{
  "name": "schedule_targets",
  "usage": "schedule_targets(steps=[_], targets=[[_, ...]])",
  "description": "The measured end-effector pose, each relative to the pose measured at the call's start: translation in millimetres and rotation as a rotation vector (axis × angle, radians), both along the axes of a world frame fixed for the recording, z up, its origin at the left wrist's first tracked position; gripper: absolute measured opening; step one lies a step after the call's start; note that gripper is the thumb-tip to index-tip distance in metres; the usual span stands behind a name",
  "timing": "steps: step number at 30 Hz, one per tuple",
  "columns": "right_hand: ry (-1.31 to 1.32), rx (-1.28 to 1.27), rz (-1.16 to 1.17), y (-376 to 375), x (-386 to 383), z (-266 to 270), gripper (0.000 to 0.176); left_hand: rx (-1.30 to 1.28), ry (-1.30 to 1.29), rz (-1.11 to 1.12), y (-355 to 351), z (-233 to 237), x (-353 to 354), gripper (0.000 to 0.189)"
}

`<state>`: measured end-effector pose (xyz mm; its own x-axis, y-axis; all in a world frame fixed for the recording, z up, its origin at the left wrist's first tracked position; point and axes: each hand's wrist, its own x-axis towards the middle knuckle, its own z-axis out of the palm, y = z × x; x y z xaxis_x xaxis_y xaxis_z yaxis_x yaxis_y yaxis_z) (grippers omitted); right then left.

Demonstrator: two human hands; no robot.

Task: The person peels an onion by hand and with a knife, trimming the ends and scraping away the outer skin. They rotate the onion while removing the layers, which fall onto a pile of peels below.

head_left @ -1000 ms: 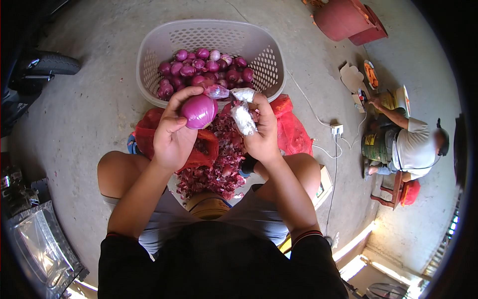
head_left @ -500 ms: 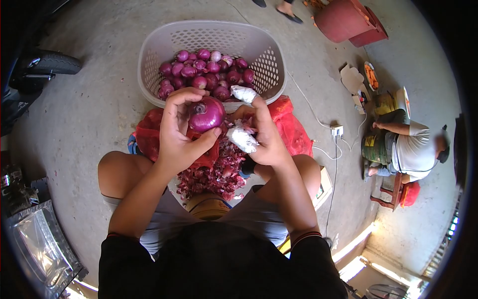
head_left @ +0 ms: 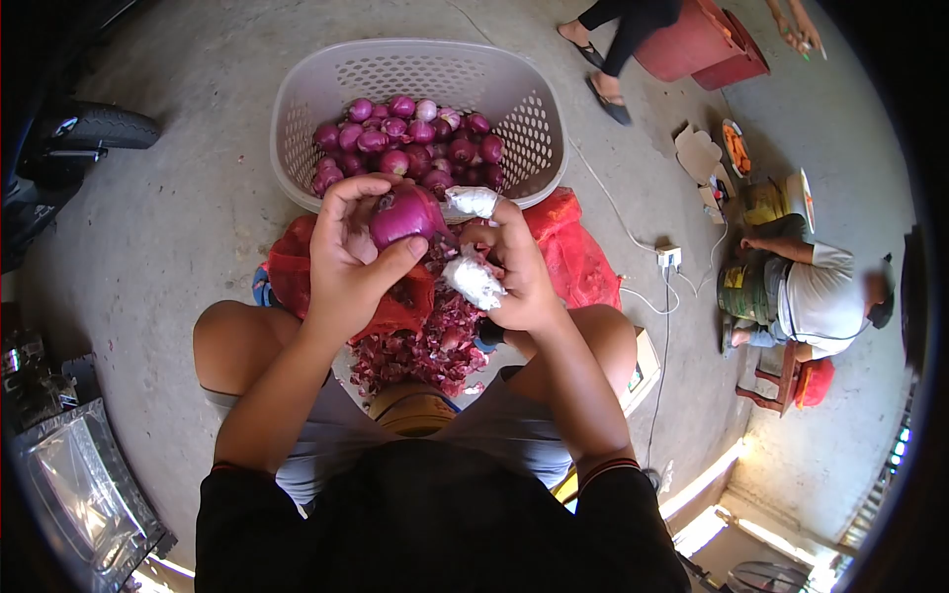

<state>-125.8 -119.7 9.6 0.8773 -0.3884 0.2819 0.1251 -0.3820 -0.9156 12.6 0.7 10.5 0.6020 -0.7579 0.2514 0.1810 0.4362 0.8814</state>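
My left hand (head_left: 346,247) is wrapped round a purple-red onion (head_left: 403,217), thumb in front and fingers behind. My right hand (head_left: 519,262) is curled at the onion's right side, with white wrapping (head_left: 474,284) on its thumb and more white wrapping on a fingertip. Bits of dark red onion skin (head_left: 481,253) show between its fingers; the inner fingertips are partly hidden. Below both hands lies a heap of loose onion skins (head_left: 420,356). Beyond them stands a grey plastic basket (head_left: 415,61) holding many red onions (head_left: 395,128).
Red mesh sacks (head_left: 573,252) lie between my knees and the basket. On the right, a seated person (head_left: 816,292) works near a white power strip (head_left: 669,257) with cords. Someone walks by red tubs (head_left: 687,40). A motorbike tyre (head_left: 114,126) is at left.
The onion has tilted in my left hand and its top now turns away. Both hands have shifted slightly left. A walking person has come further into view at the upper right.
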Motion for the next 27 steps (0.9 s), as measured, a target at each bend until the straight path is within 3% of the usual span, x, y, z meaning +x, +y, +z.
schedule_targets(steps=[2,11,27], targets=[[0.008,-0.054,-0.006,1,1,-6,0.059,0.034,0.114,-0.038,2,1,2,0.052],[-0.178,-0.029,-0.053,1,12,-12,0.044,-0.026,0.065,-0.120,2,-3,3,0.053],[-0.114,0.423,-0.103,13,13,2,0.038,-0.202,-0.436,0.105,-2,-8,-1,0.043]])
